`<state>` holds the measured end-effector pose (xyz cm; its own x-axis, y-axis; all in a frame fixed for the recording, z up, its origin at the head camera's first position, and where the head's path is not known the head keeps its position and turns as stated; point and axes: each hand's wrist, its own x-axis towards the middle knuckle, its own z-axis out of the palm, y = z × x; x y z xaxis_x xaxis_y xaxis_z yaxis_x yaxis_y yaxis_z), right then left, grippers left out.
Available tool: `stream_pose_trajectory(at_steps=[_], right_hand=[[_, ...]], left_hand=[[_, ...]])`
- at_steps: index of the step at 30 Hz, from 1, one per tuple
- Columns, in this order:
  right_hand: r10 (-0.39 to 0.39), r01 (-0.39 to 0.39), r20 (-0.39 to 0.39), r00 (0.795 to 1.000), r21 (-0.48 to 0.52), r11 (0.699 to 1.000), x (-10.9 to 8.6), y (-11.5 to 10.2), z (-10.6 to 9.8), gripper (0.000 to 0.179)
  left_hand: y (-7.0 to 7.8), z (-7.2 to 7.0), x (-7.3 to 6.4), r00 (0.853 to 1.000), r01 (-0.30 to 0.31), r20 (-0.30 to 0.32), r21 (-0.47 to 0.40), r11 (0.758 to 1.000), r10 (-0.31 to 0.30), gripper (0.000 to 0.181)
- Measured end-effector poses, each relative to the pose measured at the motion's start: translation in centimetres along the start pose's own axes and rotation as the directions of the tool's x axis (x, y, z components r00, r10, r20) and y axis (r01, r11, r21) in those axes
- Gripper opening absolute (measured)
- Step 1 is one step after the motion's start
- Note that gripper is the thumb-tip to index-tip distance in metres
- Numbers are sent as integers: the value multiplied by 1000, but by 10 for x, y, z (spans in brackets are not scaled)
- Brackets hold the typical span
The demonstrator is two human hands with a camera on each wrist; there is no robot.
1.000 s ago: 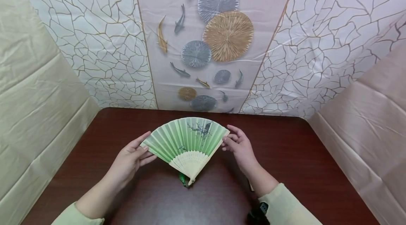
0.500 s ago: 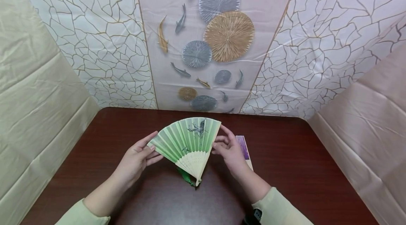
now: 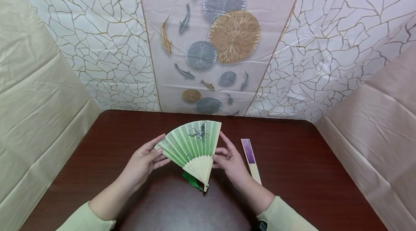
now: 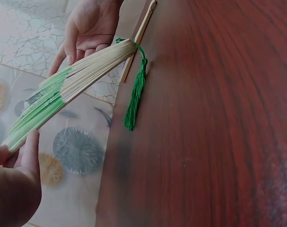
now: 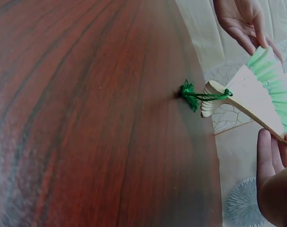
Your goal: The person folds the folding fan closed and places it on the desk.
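Observation:
A green folding fan (image 3: 191, 144), partly spread and printed with a dark branch, is held above the table between both hands. Its pale slatted ribs meet at the lower end, where a green tassel (image 4: 135, 99) hangs. My left hand (image 3: 139, 162) pinches the fan's left outer edge between thumb and fingers. On the other side, my right hand (image 3: 232, 160) grips the right outer rib, thumb in front and fingers behind. In the right wrist view the fan's pivot end (image 5: 212, 98) points over the table.
A folded purple fan (image 3: 250, 157) with a pale handle lies on the dark red-brown table (image 3: 292, 173), just right of my right hand. Patterned cloth (image 3: 201, 25) hangs behind the table's far edge, and plain cloth panels flank both sides.
The fan has narrowed as my right hand moved left and slightly down; my left hand shifted a little right. The folded purple fan has come into sight beside my right forearm.

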<state>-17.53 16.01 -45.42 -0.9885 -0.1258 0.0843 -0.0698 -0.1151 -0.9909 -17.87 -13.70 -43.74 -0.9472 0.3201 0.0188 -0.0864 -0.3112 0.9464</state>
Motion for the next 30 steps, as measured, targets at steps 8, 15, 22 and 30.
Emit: stream_pose_trajectory(at_steps=[8, 15, 22, 30], right_hand=[[40, -40, 5, 999, -50, 998, -3, -2, 4, 80], [40, -40, 3, 999, -48, 998, -5, -5, 8, 80], [18, -19, -18, 1000, -42, 999, -5, -4, 7, 81], [7, -8, -23, 1000, -36, 999, -6, -5, 7, 81]], left_hand=[[0, 5, 6, 1000, -15, 18, 17, 1000, 15, 53], [-1, 14, 14, 998, -33, -46, 59, 998, 36, 48], [-8, 24, 22, 997, -44, -63, 114, 992, 52, 57], [-11, 37, 29, 997, -68, -28, 113, 991, 72, 74]])
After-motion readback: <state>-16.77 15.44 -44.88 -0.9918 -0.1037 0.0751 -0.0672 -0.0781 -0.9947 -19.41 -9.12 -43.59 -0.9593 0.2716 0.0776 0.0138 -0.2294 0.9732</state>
